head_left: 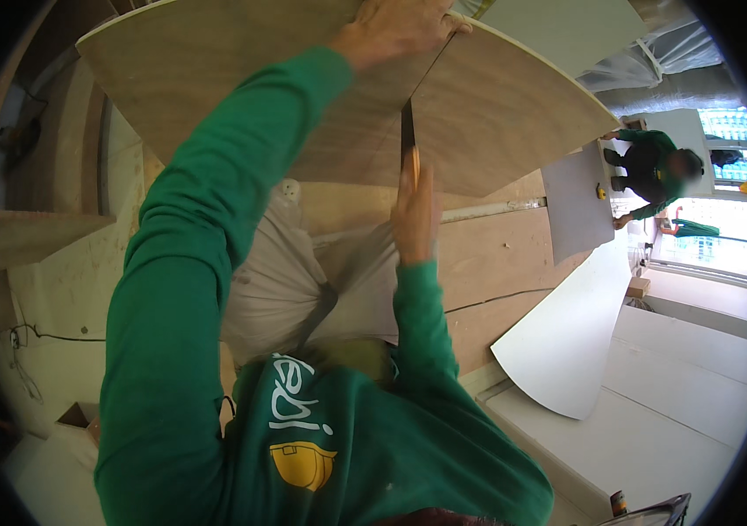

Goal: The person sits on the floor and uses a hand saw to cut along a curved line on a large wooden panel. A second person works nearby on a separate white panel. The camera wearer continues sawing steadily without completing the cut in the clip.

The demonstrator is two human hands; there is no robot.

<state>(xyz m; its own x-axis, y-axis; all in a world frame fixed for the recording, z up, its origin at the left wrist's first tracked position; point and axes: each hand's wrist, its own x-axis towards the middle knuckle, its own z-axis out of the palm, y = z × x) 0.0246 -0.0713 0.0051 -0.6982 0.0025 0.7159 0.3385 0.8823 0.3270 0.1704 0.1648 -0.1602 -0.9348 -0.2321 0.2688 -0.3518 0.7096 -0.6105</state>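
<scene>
A large curved-edge plywood panel [329, 114] spans the upper view, with a thin dark line running across it. My left hand [395, 33] lies on top of the panel beside that line, fingers stretched out and partly cut off by the frame edge. Close to my body, my right hand [415, 215] is closed around the handle of what looks like a hand saw. Its narrow dark blade [407, 123], seen nearly edge-on, stands at the line in the panel. The right-hand fingers are slightly blurred.
Beneath the panel are my trousered legs [277, 272] and a wooden surface [505, 280]. A white curved sheet [566, 329] lies to the right. Farther off, a person in green [654, 167] bends by a grey board [577, 210]. Wooden cabinetry [36, 188] stands at left.
</scene>
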